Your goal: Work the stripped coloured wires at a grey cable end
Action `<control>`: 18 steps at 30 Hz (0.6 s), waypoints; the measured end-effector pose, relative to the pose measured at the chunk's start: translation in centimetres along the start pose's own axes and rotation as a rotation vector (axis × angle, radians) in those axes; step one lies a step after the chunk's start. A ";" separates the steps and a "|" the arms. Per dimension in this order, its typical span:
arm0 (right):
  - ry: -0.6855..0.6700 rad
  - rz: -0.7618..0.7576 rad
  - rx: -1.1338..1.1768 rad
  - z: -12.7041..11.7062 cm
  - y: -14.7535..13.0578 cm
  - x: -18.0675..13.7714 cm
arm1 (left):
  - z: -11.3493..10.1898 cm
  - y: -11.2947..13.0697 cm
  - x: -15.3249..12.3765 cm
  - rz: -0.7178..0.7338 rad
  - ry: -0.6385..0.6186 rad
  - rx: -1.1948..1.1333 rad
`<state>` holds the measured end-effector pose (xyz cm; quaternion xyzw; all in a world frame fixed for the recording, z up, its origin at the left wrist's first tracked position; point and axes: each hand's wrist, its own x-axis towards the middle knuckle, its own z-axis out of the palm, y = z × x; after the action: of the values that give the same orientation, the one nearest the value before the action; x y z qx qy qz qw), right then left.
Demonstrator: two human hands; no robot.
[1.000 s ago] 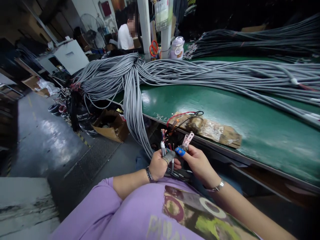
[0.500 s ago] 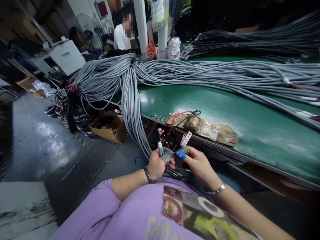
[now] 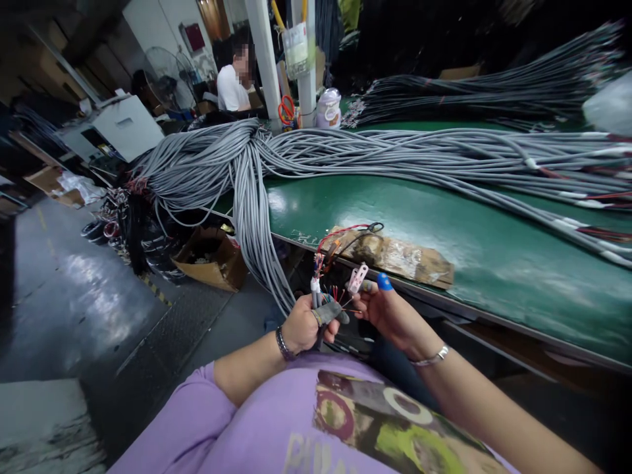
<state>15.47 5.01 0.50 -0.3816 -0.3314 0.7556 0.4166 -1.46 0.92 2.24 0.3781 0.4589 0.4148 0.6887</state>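
Note:
My left hand (image 3: 305, 324) is closed round the end of a grey cable (image 3: 316, 294) whose thin coloured wires fan out above my fist; a grey finger cot covers one finger. My right hand (image 3: 390, 309) pinches a small pale connector (image 3: 357, 278) between its fingertips, with a blue cot on the thumb. The connector is held just right of the wire ends, close to them. Both hands hover in front of the green bench edge, above my lap.
A green bench (image 3: 444, 230) carries a big bundle of grey cables (image 3: 375, 148) that spills over its left end to the floor. A taped cardboard pad (image 3: 395, 253) with red and black wires lies near the edge. A cardboard box (image 3: 210, 257) stands on the floor. A person (image 3: 232, 82) sits far back.
My right thumb has lifted off the connector and my right hand has opened slightly while still pinching it. The camera has tipped down a little.

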 end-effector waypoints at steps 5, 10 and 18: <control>-0.024 0.022 0.053 1.2 -1.5 0.8 | 0.7 0.5 0.6 -0.048 -0.072 0.020; -0.020 0.029 0.089 1.2 -1.8 0.9 | 1.0 0.9 1.3 -0.094 -0.098 0.011; 0.102 -0.038 0.131 1.6 -1.4 0.9 | 1.5 2.1 1.9 -0.152 -0.182 -0.064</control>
<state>14.27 6.13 2.14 -0.3849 -0.2669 0.7473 0.4714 -0.10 3.25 3.92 0.3562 0.4083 0.3400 0.7686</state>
